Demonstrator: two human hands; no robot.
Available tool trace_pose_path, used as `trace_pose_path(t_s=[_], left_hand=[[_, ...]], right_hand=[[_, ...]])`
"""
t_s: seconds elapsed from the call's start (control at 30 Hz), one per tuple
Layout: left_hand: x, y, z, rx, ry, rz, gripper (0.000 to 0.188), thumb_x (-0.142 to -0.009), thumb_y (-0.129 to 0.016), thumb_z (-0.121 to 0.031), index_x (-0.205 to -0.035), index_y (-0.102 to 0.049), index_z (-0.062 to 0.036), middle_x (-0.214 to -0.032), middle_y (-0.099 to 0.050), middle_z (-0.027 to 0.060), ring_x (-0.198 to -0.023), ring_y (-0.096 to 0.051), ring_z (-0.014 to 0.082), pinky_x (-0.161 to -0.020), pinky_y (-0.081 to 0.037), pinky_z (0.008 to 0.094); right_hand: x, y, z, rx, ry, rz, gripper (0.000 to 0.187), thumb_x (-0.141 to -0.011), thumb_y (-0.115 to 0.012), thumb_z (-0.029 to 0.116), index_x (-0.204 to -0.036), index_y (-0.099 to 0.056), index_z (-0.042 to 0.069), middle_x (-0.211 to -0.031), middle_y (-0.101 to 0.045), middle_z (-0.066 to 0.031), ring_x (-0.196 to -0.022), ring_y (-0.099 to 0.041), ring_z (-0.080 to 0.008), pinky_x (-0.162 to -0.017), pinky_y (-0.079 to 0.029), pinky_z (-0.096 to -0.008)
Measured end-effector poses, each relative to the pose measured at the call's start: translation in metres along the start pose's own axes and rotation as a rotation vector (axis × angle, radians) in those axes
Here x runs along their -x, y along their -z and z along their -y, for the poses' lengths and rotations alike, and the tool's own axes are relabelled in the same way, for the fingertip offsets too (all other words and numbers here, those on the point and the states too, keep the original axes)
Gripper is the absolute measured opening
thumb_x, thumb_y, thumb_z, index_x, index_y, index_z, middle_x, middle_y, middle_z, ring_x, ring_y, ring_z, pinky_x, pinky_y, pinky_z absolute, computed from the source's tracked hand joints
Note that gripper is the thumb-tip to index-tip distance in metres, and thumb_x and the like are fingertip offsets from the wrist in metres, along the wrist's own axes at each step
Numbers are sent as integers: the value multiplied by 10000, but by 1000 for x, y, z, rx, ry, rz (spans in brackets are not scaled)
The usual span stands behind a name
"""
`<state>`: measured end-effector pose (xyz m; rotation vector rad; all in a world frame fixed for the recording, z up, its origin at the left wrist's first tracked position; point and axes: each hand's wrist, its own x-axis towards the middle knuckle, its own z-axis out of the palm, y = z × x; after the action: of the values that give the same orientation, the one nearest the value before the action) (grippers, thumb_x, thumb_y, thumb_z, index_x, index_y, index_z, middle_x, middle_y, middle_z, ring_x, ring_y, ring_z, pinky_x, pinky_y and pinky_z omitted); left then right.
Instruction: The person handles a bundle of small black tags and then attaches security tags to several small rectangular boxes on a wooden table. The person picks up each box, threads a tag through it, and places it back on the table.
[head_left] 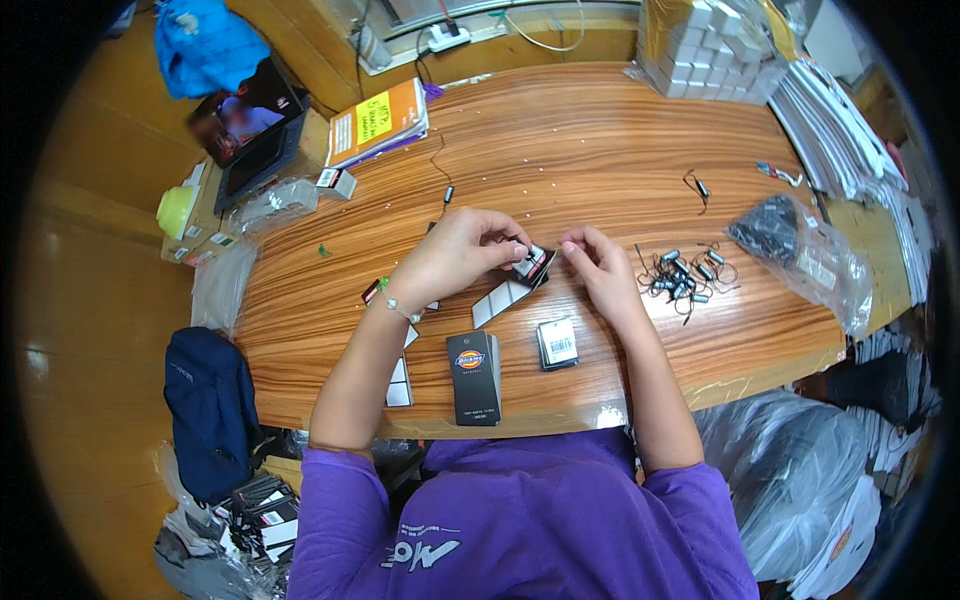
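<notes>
My left hand [462, 252] is closed in a pinch on a small dark hang tag [530, 263] with a white and red label. Just right of it, my right hand [603, 268] has thumb and forefinger pressed together at the tag's edge; what they pinch is too small to make out. Below the hands lie a white label strip [500, 303], a stack of tall black hang tags [472, 378] and a smaller stack of cards with a barcode label on top [558, 345]. To the right is a tangled pile of black tag strings [688, 275] with barrel-shaped ends.
A clear bag of black strings [790, 245] lies right, with stacked papers [840, 130] behind. White small boxes [710, 50] fill a carton at the back. An orange notebook [378, 125] and a laptop [262, 150] stand at the back left. A blue backpack [210, 410] hangs at the table's left.
</notes>
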<state>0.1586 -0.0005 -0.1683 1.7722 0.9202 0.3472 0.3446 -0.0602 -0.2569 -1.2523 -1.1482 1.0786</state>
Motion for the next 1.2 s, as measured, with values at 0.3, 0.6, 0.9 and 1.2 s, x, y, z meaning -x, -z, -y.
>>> trace_pose_path(t_s=[0.3,0.6,0.9,1.2], left_hand=[[20,17,-26,-165,-31,-39,227,-819,-590,-142,-962,-607,34,-749,-596,44,-677,-526,83,-621,-435,232],[34,6,-14,-422,-461,-599,346,-731,-669,-289,-880,-512,-19,-930,-510,116,-965,-479,286,-867,-368,370],[27,-20,38,739,-402,-276,507,-854,-576,-298,-1187,-282,-54,-1137,-455,127,-1100,-446,180,-930,-366,341],[29,-2,30,621,-258,-207,507,-866,-498,-23,-1299,-237,-65,-972,-580,107,-889,-563,120,-770,-451,232]], right_hand=[[5,-24,47,184,438,237,233,-859,-548,209,-920,-613,-6,-943,-563,-78,-896,-512,-147,-786,-407,-270],[-18,-36,68,-366,-73,337,320,-931,-423,271,-842,-590,12,-788,-621,-69,-766,-569,-126,-741,-431,-269],[-24,-51,92,-721,-66,376,261,-943,-389,214,-957,-546,5,-812,-610,-100,-771,-580,-154,-705,-469,-269],[-44,-59,101,-497,39,246,229,-942,-393,194,-1016,-517,16,-853,-620,-104,-802,-578,-150,-740,-456,-268]])
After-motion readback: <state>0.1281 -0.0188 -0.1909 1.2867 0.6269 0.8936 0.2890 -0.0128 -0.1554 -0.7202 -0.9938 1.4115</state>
